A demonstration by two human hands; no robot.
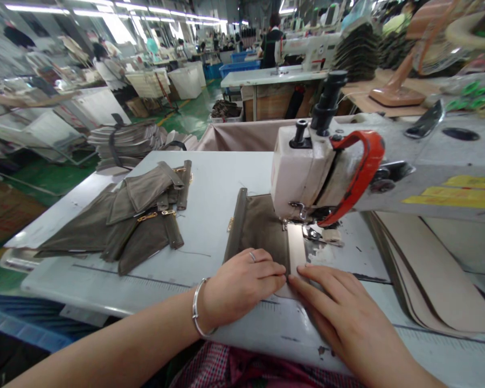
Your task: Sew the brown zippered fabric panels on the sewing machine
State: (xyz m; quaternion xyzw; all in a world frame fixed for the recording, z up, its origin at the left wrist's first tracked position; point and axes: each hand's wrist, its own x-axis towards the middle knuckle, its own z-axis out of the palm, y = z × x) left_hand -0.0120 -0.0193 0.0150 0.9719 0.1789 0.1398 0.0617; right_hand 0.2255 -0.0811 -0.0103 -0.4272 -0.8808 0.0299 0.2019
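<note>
My left hand (242, 283) lies flat on a brown fabric piece (258, 226) with fingers stretched out, pressing it onto the sewing table (210, 178). A ring and a silver bracelet show on that arm. My right hand (335, 307) lies flat beside it, fingertips on a beige strip (297, 250) laid along the fabric's right edge. Both run under the presser foot (307, 229) of the sewing machine (307, 167), which has a red guard (364, 167).
A pile of finished brown pieces with gold zippers (137, 215) lies at the table's left. Beige curved panels (432, 275) are stacked at right under the machine arm. Bundled stacks (125, 143), bins, other machines and people stand beyond.
</note>
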